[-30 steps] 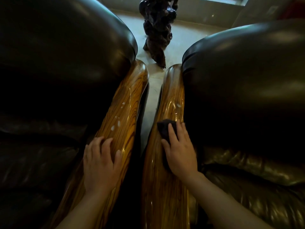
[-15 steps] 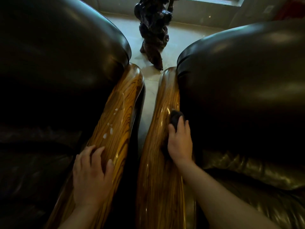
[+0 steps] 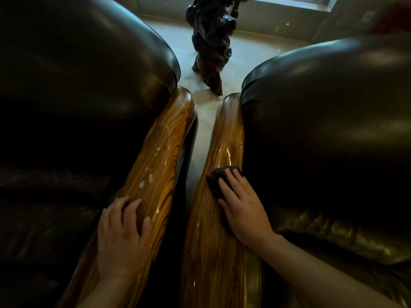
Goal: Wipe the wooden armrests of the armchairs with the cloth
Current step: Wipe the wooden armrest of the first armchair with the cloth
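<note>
Two glossy wooden armrests run side by side down the middle of the view. My right hand [image 3: 243, 208] lies flat on the right armrest [image 3: 224, 138] and presses a small dark cloth [image 3: 216, 178] against the wood; most of the cloth is hidden under my fingers. My left hand [image 3: 123, 235] rests palm down on the left armrest [image 3: 169, 138], fingers spread, holding nothing. A few white droplets [image 3: 148, 177] sit on the left armrest just beyond my left fingertips.
Dark leather armchair cushions bulge on both sides, the left one [image 3: 77, 74] and the right one [image 3: 333, 118]. A narrow strip of pale floor [image 3: 201, 134] separates the chairs. A gnarled dark wooden stand [image 3: 211, 41] rises from the floor beyond the armrests.
My right hand slid the cloth up toward the cushion, then back toward the armrest's outer side. The droplets that were on the right armrest are gone. My left hand stays resting on the left armrest.
</note>
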Demonstrator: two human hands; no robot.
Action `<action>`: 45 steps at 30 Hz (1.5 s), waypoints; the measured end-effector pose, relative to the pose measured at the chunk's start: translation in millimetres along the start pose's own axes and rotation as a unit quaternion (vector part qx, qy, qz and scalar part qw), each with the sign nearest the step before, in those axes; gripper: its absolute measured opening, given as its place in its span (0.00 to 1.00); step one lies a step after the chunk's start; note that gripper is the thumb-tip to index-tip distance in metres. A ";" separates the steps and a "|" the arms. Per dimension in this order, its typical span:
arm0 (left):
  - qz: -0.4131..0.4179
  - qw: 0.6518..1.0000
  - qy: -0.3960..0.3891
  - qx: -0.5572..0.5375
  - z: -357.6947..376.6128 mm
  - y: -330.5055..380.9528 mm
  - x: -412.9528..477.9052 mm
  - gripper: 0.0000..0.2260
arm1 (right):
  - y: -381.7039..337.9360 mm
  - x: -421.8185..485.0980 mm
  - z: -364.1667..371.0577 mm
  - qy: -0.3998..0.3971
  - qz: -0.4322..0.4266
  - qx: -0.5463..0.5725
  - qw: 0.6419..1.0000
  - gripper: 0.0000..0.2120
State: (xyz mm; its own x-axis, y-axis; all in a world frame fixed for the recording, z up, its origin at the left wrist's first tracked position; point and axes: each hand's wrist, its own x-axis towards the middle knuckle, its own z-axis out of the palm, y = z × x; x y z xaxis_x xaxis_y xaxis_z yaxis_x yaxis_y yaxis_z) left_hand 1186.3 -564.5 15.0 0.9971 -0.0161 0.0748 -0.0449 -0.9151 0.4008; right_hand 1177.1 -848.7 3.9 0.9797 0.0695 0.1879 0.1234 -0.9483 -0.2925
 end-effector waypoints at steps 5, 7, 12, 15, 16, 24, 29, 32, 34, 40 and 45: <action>0.008 1.000 0.020 -0.008 1.9 1.3 -1.4 0.22 | 5.1 82.0 -48.0 0.100 0.156 0.268 0.945 0.08; 0.010 1.000 0.025 -0.007 2.5 0.3 -0.7 0.22 | 13.1 121.2 -63.4 0.048 0.269 0.473 0.837 0.09; 0.021 0.999 0.035 -0.009 4.9 -2.7 -0.9 0.23 | 28.7 149.2 -55.6 -0.004 0.301 0.277 0.913 0.12; 0.033 0.998 0.043 -0.013 6.9 -4.2 -0.7 0.22 | 23.9 139.1 -42.1 0.064 0.202 0.139 0.967 0.22; 0.034 0.998 0.042 -0.012 7.2 -4.6 -0.6 0.22 | 21.6 134.5 -36.8 0.043 0.132 0.098 0.985 0.24; 0.039 0.998 0.043 -0.006 11.8 -9.8 1.3 0.21 | 53.6 161.9 -18.5 -0.058 0.076 -0.108 0.990 0.31; 0.029 0.999 0.029 -0.004 10.4 -8.5 1.8 0.21 | 20.4 103.1 -15.1 -0.069 0.024 -0.087 0.993 0.30; 0.024 0.999 0.019 0.006 7.1 -6.5 1.2 0.22 | -9.0 14.3 -15.1 -0.105 -0.064 -0.075 0.990 0.30; 0.017 1.000 0.015 0.009 6.3 -6.3 0.6 0.22 | -9.0 -13.5 -15.4 -0.128 -0.140 -0.073 0.979 0.30; 0.014 1.000 0.022 0.002 8.8 -6.0 0.6 0.23 | 32.0 103.4 -24.0 -0.093 0.044 -0.101 0.990 0.34; 0.015 1.000 0.016 0.021 8.0 -4.2 3.2 0.23 | 14.1 133.0 -19.2 -0.059 0.022 -0.115 0.991 0.31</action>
State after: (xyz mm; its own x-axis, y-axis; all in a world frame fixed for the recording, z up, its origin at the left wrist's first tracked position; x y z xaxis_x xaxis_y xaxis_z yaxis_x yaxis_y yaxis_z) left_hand 1190.2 -564.0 6.3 0.9927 -0.0320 0.1163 -0.0720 -0.9305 0.3590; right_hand 1306.2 -858.8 42.7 0.9967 0.0491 0.0650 0.0539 -0.9958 -0.0744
